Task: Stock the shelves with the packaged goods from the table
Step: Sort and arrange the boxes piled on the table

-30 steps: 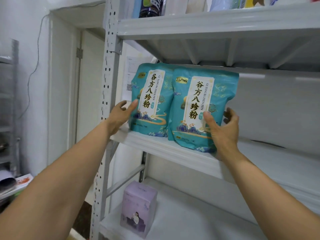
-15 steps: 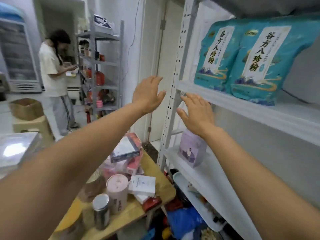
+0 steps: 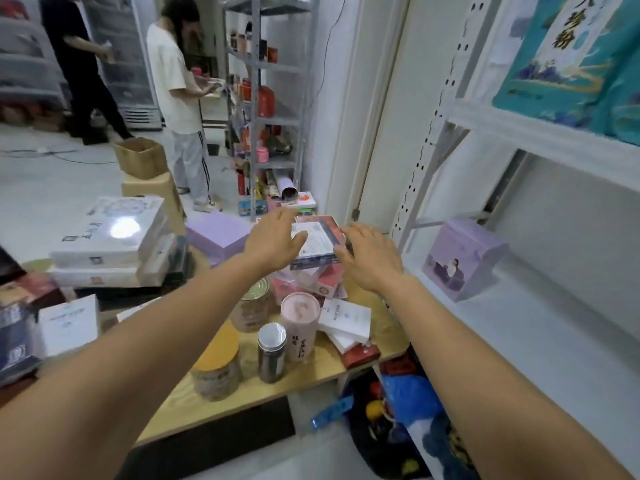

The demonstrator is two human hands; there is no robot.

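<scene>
Head camera: well left of the left hand, white gift boxes are stacked on the table. Both hands are spread open and hold nothing. They flank a printed box that sits on top of pink boxes; I cannot tell whether they touch it. Right of the right hand, a lavender box stands on a shelf, with teal pouches on the shelf above.
</scene>
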